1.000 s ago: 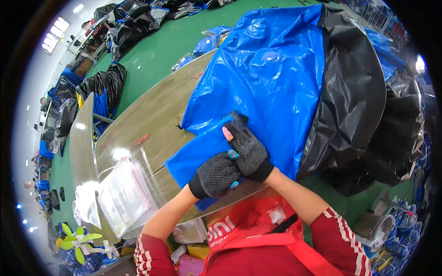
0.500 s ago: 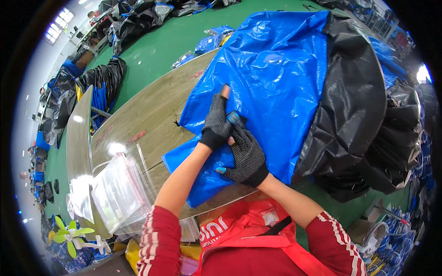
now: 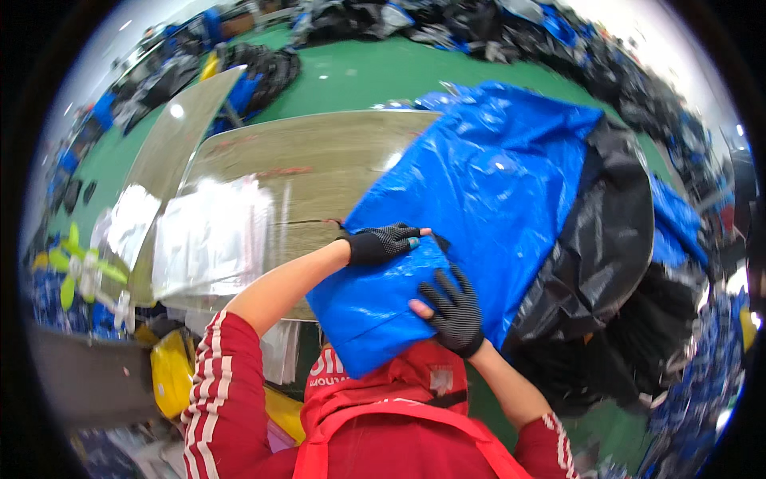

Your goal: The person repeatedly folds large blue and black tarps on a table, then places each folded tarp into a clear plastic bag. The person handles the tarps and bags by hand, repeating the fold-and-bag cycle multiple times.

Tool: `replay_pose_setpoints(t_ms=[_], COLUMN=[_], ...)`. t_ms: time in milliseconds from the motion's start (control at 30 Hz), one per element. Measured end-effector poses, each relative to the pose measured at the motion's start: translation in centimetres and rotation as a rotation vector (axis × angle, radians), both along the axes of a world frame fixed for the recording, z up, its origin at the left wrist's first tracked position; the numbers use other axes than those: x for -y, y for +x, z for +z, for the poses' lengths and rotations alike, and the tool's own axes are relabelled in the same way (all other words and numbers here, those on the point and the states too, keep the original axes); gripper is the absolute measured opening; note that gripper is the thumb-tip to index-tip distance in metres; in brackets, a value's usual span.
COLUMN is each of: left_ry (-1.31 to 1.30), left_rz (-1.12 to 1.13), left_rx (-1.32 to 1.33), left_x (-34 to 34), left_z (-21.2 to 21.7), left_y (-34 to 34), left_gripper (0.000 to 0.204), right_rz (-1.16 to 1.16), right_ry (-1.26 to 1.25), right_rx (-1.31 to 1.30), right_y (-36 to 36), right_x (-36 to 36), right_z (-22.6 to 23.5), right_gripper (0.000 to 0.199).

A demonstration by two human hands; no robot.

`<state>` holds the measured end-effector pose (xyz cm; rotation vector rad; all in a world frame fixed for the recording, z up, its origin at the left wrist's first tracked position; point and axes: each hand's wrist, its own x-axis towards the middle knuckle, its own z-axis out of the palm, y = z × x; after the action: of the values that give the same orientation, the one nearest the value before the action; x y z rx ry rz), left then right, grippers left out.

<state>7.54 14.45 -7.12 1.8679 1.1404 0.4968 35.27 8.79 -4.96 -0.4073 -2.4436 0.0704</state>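
Note:
A glossy blue tarpaulin lies across the table and hangs over its near edge in front of me, joined on the right to a black section. My left hand, in a dark dotted glove with bare fingertips, is closed at the folded edge of the blue sheet, thumb and fingers pinching it. Just right of those fingertips a small black piece shows on the sheet. Lower and to the right, my right hand, gloved alike, rests flat on the tarpaulin with its fingers spread.
Clear plastic bags lie on the left of the wood-grain table. A green-bladed small fan stands at the far left, near a yellow bag. Black and blue sheeting is heaped along the far floor and at the right.
My hands, close together before, are now apart, the right one lower and spread. The near blue flap has come toward me over the table edge. The view has turned.

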Motion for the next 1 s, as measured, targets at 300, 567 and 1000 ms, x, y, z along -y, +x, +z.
replay_pose_setpoints(t_ms=[300,567,1000], left_ry=[-0.128,0.416,0.695], left_rz=[0.553,0.789,1.107], left_rx=[0.91,-0.574,-0.363], left_x=[10.2,14.5,13.1], left_z=[-0.6,1.5,-4.2], left_y=[0.1,-9.9,-19.7], left_gripper=[0.072,0.026,0.014], right_rz=[-0.183,-0.288,-0.265], right_ry=[-1.546,-1.7,-1.955], right_rx=[-0.99,-0.439,-0.63], right_y=[-2.0,-3.1,1.1], right_x=[-3.8,-6.6,-8.1], right_z=[1.4,-5.5,-5.8], right_gripper=[0.048,0.061,0.049])
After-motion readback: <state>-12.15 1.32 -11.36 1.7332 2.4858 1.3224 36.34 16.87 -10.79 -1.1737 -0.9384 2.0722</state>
